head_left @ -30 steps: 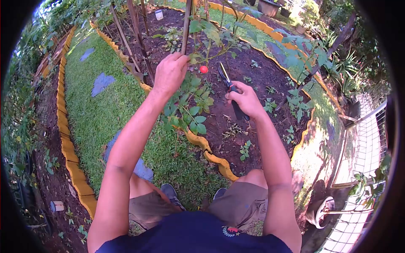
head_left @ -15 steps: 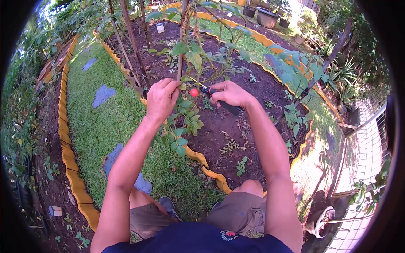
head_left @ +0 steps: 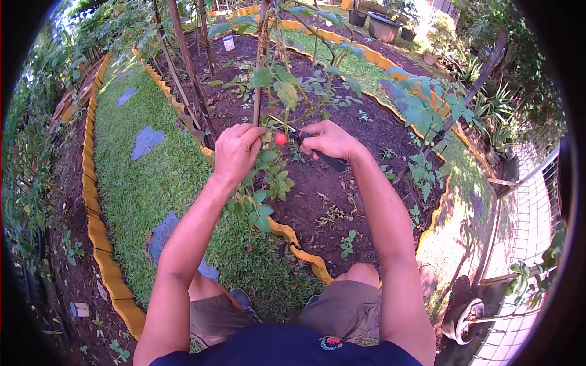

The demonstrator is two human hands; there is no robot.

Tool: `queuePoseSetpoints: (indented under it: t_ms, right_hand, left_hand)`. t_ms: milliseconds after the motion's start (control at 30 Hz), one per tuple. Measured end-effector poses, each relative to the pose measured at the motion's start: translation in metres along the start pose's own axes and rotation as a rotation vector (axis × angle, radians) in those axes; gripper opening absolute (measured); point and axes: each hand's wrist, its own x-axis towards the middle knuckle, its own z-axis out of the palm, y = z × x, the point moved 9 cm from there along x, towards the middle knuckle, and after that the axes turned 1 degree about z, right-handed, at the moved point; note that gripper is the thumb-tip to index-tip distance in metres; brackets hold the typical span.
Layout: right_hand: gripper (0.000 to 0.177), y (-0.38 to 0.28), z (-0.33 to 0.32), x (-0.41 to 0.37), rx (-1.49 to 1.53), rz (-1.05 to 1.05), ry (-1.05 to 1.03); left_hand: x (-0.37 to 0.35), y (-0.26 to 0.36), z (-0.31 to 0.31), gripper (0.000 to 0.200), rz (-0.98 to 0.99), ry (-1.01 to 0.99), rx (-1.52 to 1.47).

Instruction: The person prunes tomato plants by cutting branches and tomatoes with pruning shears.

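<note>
Yellow-orange edging [head_left: 93, 207] curves around a bed of dark soil [head_left: 305, 213], where leafy stems [head_left: 305, 110] and a wooden stake [head_left: 259, 79] crowd the working spot. Grass [head_left: 183, 177] with blue-grey stones [head_left: 148, 143] lies to one side; a wide dark pot [head_left: 383, 27] stands at the back, a pale pot [head_left: 462, 322] at lower right. Among the stems, a red fruit [head_left: 281, 139] hangs between the two hands. At left, the left hand [head_left: 235, 149] curls its fingers beside the stake; how tightly they close, and on what, cannot be told. Opposite, the right hand [head_left: 329, 140] is wrapped around the black handles of the cutting tool [head_left: 331, 161], its blades pointing into the stems just above the fruit. Counted: one red fruit, one cutting tool, two white containers [head_left: 229, 43], one in the bed, another [head_left: 79, 309] at lower left.
</note>
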Motion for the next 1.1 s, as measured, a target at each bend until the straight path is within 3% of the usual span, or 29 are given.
queuePoseSetpoints:
  t_ms: [133,233,333,367,433,533,567,600,633,667,700,800,900,933,1000,1100]
  right_hand:
    - [0.027,0.004,-0.004,-0.004,0.017,0.038,0.051]
    - [0.031,0.010,-0.008,-0.012,0.051,0.018,0.068]
    - [0.036,0.016,-0.021,-0.034,-0.003,0.008,0.070]
    - [0.037,0.022,-0.029,-0.044,0.026,0.006,0.127]
    - [0.037,0.039,-0.039,-0.069,0.125,0.010,0.218]
    - [0.034,0.064,-0.047,-0.100,0.277,0.034,0.313]
    - [0.032,0.075,-0.049,-0.108,0.291,0.054,0.337]
    - [0.030,0.085,-0.050,-0.115,0.303,0.074,0.361]
    - [0.028,0.095,-0.051,-0.122,0.324,0.084,0.390]
    - [0.025,0.105,-0.054,-0.128,0.341,0.095,0.422]
    - [0.023,0.114,-0.057,-0.137,0.355,0.108,0.457]
    - [0.020,0.130,-0.058,-0.174,0.390,0.213,0.590]
    - [0.023,0.150,-0.052,-0.207,0.376,0.255,0.634]
    - [0.023,0.154,-0.048,-0.216,0.350,0.272,0.659]
    - [0.023,0.163,-0.038,-0.229,0.342,0.313,0.697]
    - [0.018,0.162,-0.015,-0.231,0.388,0.341,0.707]
  left_hand:
    - [-0.001,0.004,0.003,0.019,0.006,-0.011,-0.034]
    - [-0.003,0.006,-0.014,0.016,0.038,0.099,-0.065]
    - [-0.029,-0.033,-0.063,0.008,-0.219,0.363,-0.251]
    - [-0.051,-0.060,-0.075,0.007,-0.395,0.511,-0.418]
    - [-0.081,-0.074,-0.117,0.007,-0.491,0.832,-0.601]
    - [-0.090,-0.027,-0.119,0.010,-0.410,0.733,-0.662]
    - [-0.090,-0.003,-0.095,0.010,-0.425,0.590,-0.731]
    - [-0.087,0.026,-0.066,0.020,-0.377,0.274,-0.612]
    - [-0.067,0.071,-0.041,0.041,-0.123,-0.066,-0.400]
    - [-0.056,0.105,-0.028,0.051,-0.043,-0.192,-0.306]
    - [-0.056,0.115,-0.022,0.044,0.016,-0.227,-0.330]
    - [-0.038,0.072,-0.039,0.037,-0.052,-0.112,-0.430]
    - [-0.022,-0.038,-0.051,0.018,-0.411,0.130,-0.638]
    - [-0.019,-0.073,-0.040,0.017,-0.586,0.060,-0.617]
    - [-0.003,-0.112,-0.016,0.018,-0.586,-0.036,-0.575]
    - [0.011,-0.145,0.063,0.021,-0.541,-0.272,-0.813]
